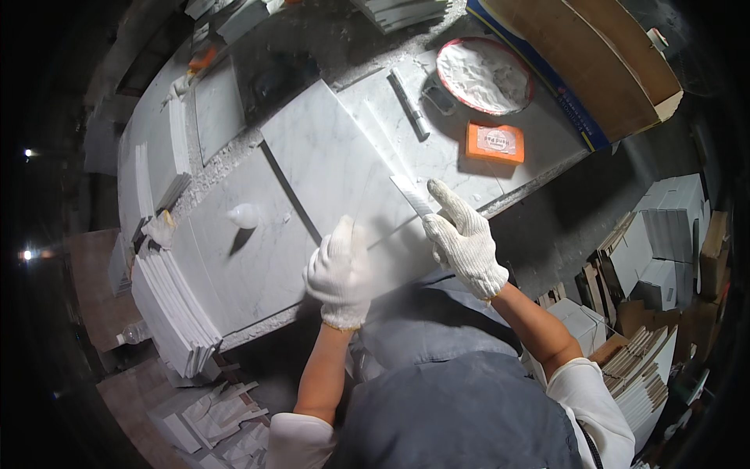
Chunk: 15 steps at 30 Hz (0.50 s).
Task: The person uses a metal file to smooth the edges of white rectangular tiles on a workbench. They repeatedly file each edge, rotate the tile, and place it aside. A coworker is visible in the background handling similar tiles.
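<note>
A large grey-veined white marble tile (332, 148) lies across other pale slabs on the bench before me, its near end reaching toward my waist. My left hand (340, 273), in a white knit glove, is at the tile's near left edge; motion smears its fingers, so their grip is unclear. In the same kind of glove, my right hand (469, 246) holds a flat, narrow grey file-like strip (410, 195) with fine hatching. The strip points up and left beside the tile's right edge. One finger extends alongside it, apart from the others.
Right of the tile are an orange hand pad (495, 143), a red-rimmed bowl of white powder (484, 74) and a marker-like tube (409, 104). A small white bulb-shaped thing (244, 215) lies left. Stacked tiles (176, 313) flank the bench; a cardboard box (605, 55) stands far right.
</note>
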Each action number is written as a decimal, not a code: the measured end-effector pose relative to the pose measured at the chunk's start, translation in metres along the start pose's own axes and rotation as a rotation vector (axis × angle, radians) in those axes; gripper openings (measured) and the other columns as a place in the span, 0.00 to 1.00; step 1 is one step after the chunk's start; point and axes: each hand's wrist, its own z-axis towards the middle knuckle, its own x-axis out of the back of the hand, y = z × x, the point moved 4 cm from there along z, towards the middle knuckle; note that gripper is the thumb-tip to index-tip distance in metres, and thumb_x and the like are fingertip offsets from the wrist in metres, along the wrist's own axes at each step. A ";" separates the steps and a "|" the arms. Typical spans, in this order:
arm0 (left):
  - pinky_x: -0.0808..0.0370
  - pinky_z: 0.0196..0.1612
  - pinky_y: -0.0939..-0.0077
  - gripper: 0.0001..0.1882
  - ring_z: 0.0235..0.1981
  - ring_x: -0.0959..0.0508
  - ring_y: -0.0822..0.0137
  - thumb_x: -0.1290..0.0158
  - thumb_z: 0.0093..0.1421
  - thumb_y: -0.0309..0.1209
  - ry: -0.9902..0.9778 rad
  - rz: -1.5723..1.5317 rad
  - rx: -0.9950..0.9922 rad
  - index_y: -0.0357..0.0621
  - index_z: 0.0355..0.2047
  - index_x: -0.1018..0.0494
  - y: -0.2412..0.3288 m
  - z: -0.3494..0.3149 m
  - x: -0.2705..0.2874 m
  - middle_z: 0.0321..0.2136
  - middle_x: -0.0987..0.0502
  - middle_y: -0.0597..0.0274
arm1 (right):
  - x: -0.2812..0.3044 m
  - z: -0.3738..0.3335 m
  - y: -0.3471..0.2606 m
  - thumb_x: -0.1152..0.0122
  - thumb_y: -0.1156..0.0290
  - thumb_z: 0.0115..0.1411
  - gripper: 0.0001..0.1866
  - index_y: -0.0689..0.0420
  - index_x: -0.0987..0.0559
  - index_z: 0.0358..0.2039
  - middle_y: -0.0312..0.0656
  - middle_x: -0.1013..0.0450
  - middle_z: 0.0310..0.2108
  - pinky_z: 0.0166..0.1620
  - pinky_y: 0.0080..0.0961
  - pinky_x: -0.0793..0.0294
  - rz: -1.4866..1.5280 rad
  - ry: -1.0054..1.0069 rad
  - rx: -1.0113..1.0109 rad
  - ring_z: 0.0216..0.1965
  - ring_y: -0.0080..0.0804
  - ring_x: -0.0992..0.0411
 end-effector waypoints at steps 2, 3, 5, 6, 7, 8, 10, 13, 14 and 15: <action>0.27 0.26 0.59 0.18 0.22 0.23 0.52 0.37 0.58 0.27 0.071 -0.097 -0.086 0.38 0.48 0.23 0.005 -0.003 0.010 0.29 0.19 0.52 | -0.002 0.001 -0.002 0.36 0.68 0.67 0.34 0.58 0.36 0.70 0.35 0.25 0.34 0.27 0.16 0.29 0.009 -0.004 -0.004 0.24 0.16 0.32; 0.27 0.26 0.58 0.16 0.23 0.23 0.52 0.37 0.58 0.27 0.070 -0.163 -0.158 0.37 0.47 0.22 0.010 -0.005 0.013 0.29 0.19 0.52 | -0.004 0.001 -0.002 0.36 0.68 0.67 0.34 0.58 0.36 0.70 0.35 0.25 0.34 0.27 0.16 0.29 0.020 -0.010 -0.016 0.25 0.16 0.32; 0.26 0.26 0.59 0.14 0.23 0.22 0.52 0.38 0.59 0.27 -0.142 -0.109 -0.079 0.36 0.45 0.21 0.013 -0.008 0.004 0.28 0.20 0.52 | -0.009 0.001 -0.006 0.40 0.68 0.68 0.34 0.59 0.38 0.71 0.31 0.31 0.25 0.21 0.16 0.35 0.070 -0.066 0.039 0.18 0.16 0.35; 0.26 0.26 0.60 0.13 0.23 0.22 0.52 0.39 0.60 0.27 -0.152 -0.091 -0.054 0.37 0.44 0.21 0.012 -0.009 0.003 0.28 0.20 0.52 | -0.010 0.001 -0.005 0.39 0.68 0.68 0.34 0.58 0.38 0.71 0.31 0.31 0.25 0.21 0.16 0.35 0.063 -0.051 0.032 0.18 0.17 0.35; 0.25 0.26 0.62 0.12 0.23 0.21 0.54 0.39 0.61 0.27 -0.074 -0.076 0.001 0.36 0.44 0.21 0.005 -0.008 0.003 0.27 0.20 0.53 | -0.010 0.001 -0.004 0.38 0.69 0.68 0.34 0.58 0.37 0.71 0.33 0.28 0.30 0.23 0.16 0.32 0.064 -0.021 0.005 0.21 0.17 0.33; 0.25 0.26 0.63 0.11 0.23 0.21 0.57 0.40 0.62 0.28 0.001 -0.070 0.028 0.36 0.44 0.21 -0.003 -0.007 0.002 0.26 0.20 0.54 | -0.010 0.001 -0.002 0.37 0.69 0.67 0.34 0.57 0.37 0.71 0.35 0.26 0.34 0.26 0.16 0.29 0.086 -0.010 -0.050 0.24 0.17 0.32; 0.25 0.26 0.67 0.11 0.22 0.21 0.61 0.40 0.63 0.28 0.029 -0.107 0.145 0.35 0.44 0.21 -0.023 -0.010 -0.003 0.24 0.21 0.56 | -0.013 0.001 0.000 0.37 0.69 0.67 0.34 0.57 0.37 0.71 0.35 0.25 0.34 0.26 0.16 0.30 0.086 -0.025 -0.021 0.24 0.17 0.32; 0.26 0.26 0.72 0.13 0.22 0.22 0.69 0.42 0.66 0.29 0.009 -0.314 0.248 0.32 0.46 0.22 -0.041 -0.031 -0.007 0.22 0.22 0.59 | -0.018 0.000 0.008 0.38 0.70 0.68 0.33 0.57 0.36 0.71 0.35 0.25 0.35 0.26 0.16 0.30 0.051 -0.048 0.001 0.24 0.16 0.32; 0.26 0.26 0.73 0.14 0.22 0.23 0.72 0.43 0.67 0.29 -0.069 -0.310 0.328 0.31 0.47 0.23 -0.045 -0.041 -0.011 0.22 0.23 0.60 | -0.021 0.000 0.012 0.38 0.70 0.68 0.32 0.58 0.36 0.71 0.35 0.25 0.36 0.26 0.16 0.30 0.031 -0.060 0.011 0.25 0.16 0.32; 0.26 0.26 0.74 0.14 0.22 0.23 0.73 0.44 0.68 0.29 -0.102 -0.332 0.377 0.31 0.48 0.23 -0.046 -0.049 -0.015 0.22 0.23 0.61 | -0.024 -0.001 0.015 0.39 0.72 0.68 0.32 0.59 0.36 0.70 0.36 0.24 0.37 0.29 0.15 0.29 0.060 -0.075 0.038 0.27 0.15 0.31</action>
